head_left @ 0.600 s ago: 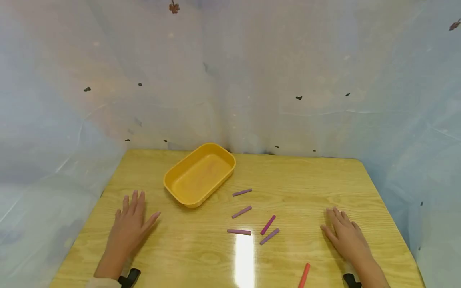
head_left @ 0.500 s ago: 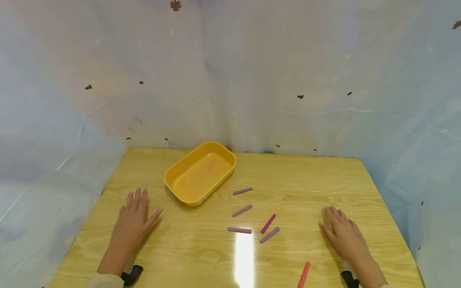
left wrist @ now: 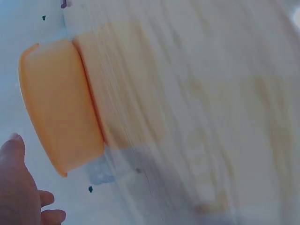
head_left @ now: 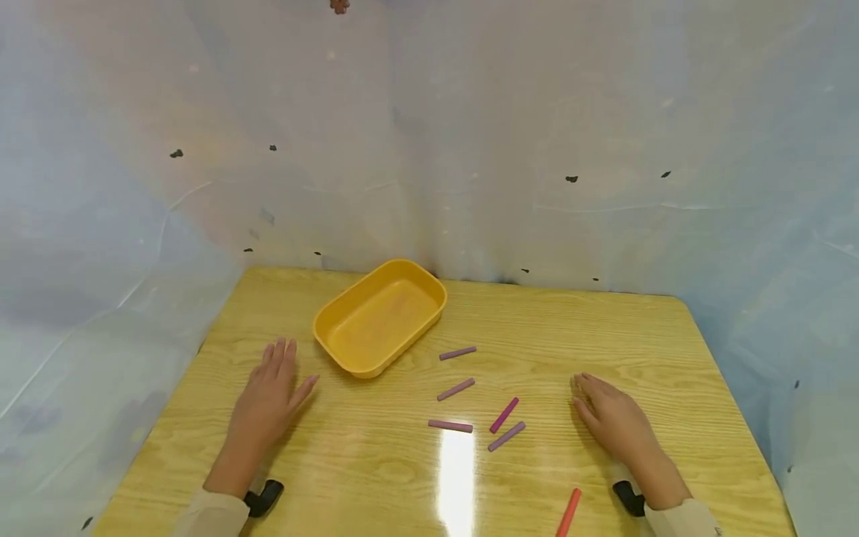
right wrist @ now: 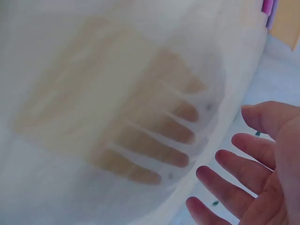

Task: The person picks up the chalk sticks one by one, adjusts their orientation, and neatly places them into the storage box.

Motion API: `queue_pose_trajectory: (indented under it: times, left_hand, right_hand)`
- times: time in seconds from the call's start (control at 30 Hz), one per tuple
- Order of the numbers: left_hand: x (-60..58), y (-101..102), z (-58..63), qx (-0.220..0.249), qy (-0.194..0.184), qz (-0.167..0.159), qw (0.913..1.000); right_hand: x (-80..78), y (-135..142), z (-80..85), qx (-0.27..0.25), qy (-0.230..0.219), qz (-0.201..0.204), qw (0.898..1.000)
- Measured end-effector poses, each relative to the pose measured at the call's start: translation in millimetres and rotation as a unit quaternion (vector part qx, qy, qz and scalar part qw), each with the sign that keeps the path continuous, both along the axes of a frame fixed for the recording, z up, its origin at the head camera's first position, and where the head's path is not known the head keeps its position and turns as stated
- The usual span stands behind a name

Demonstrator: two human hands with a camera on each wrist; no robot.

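Tray (head_left: 380,317) sits just left of centre in my head view, four purple sticks (head_left: 456,389) and a magenta stick (head_left: 504,415) to its lower right, a red stick (head_left: 568,512) cut off at the bottom edge. I see the left hand (head_left: 271,395) at lower left, fingers straight, thumb spread, empty. The right hand (head_left: 614,421), lower right, holds nothing; its fingers look relaxed, perhaps slightly bent.

Right fingers (right wrist: 227,187) apart, mirrored in glossy tabletop (right wrist: 61,173).
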State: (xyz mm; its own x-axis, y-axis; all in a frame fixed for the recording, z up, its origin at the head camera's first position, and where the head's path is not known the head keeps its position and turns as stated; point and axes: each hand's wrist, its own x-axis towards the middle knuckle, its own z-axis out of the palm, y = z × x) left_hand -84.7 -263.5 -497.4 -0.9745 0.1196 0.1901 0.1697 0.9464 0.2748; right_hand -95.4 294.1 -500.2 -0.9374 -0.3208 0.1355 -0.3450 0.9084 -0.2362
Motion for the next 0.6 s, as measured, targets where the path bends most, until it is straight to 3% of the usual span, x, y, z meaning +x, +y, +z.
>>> queue_pose_trajectory:
  times: [0.37, 0.6]
  left_hand:
    - [-16.4, 22.6, 9.5, -0.029, 0.042, -0.025, 0.9984]
    - [-32.3, 36.5, 17.6, -0.037, 0.043, -0.037, 0.9977]
  right_hand:
    - [-32.6, -48.3, 14.5, 0.005, 0.039, 0.079, 0.996]
    - [-56.6, -82.5, 31.0, 0.02, 0.057, 0.126, 0.99]
